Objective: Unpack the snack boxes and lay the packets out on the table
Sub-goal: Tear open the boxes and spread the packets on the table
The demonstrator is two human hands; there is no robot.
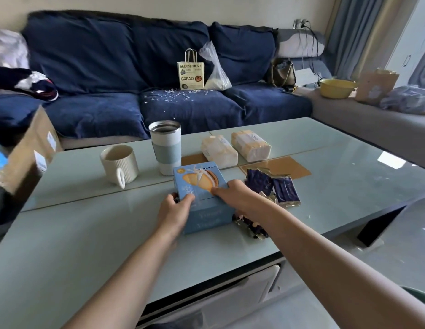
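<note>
Head view: a light blue snack box (202,198) lies flat on the glass counter (88,233), picture side up, near the front-middle. Left hand (176,210) grips its near-left corner, fingers curled round the edge — looks like it steadies the box. Right hand (233,192) lies across the right side of the top, fingertips (215,191) pressing near the perforated tear strip, probably to start opening the flap. The box appears not yet opened.

Dark blue packets (275,188) sit just right of the box, some touching each other in a loose pile, a few more (248,225) tucked under the right forearm — likely the output of an earlier box, so the task seems partly done. Behind them lies flat brown cardboard (287,168).

Farther back: a ribbed mug (118,163), a tumbler (165,148) with no lid, two wrapped tissue packs (235,148) — all well clear of the hands. A sofa (135,67) stands behind the counter.
</note>
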